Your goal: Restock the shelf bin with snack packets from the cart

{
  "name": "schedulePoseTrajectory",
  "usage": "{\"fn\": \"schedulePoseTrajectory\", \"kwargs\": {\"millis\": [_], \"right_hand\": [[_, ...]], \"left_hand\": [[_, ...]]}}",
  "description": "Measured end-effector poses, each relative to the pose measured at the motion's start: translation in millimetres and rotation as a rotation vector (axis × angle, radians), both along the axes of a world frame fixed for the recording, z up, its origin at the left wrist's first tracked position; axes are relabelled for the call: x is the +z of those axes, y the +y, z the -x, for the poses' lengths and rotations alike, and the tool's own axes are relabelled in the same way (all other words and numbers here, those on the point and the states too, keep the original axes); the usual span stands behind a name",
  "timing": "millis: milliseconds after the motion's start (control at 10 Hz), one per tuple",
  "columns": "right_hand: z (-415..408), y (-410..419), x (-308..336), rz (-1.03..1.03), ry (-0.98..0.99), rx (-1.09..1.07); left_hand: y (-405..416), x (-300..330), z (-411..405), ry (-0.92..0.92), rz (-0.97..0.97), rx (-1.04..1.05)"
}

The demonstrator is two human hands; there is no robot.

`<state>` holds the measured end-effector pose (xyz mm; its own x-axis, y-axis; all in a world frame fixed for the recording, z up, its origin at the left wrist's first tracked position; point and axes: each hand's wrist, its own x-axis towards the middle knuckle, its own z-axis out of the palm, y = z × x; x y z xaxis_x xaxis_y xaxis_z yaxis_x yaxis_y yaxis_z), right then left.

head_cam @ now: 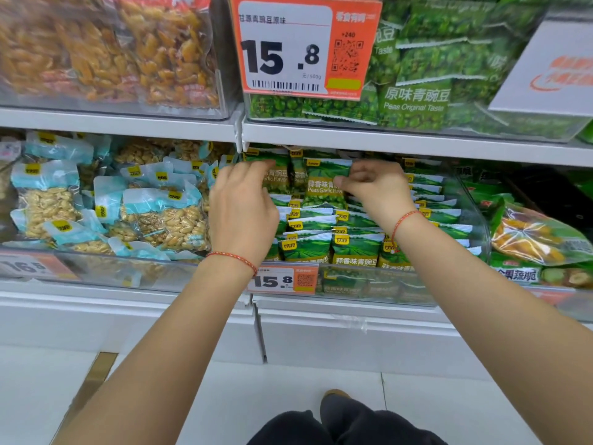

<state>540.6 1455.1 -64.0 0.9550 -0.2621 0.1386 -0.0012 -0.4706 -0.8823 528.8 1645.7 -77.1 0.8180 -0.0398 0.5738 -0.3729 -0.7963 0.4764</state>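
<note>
Right hand [369,184] is pinching the upright garlic pea packet [325,183] at its right edge near the back of the shelf bin [475,220], while left hand [245,200], fingers straight, is pressing packets just left of it.

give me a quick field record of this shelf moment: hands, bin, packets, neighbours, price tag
left hand: fingers reaching among the upright packets at the bin's back left
right hand: pinching an upright garlic pea packet
bin: clear plastic, nearly full of green pea packets in rows
left neighbour: peanut packets
price tag: 15.8, on the bin front
cart: not in view
</note>
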Motion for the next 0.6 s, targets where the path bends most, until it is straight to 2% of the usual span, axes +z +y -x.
{"fn": "schedulePoseTrajectory", "kwargs": {"millis": [100,200,300,500,600], "right_hand": [[-9.0,4.0,-1.8,0.046,-0.004,-0.025],[-15.8,8.5,-4.3,0.094,0.008,-0.047],[-20.1,12.9,-3.0,0.137,0.072,-0.04],[-8.2,14.6,-3.6,-0.03,0.053,0.001],[4.8,10.7,1.8,-0.04,0.01,-0.031]], "left_hand": [[8.8,-9.6,-4.6,-0.005,-0.191,0.017],[10.5,-13.0,-9.2,0.017,-0.238,-0.007],[10.9,-13.6,-10.1,0.031,-0.227,-0.007],[13.2,-9.3,-5.8,0.052,-0.19,0.004],[15.7,-3.1,2.7,0.025,-0.163,0.009]]}}
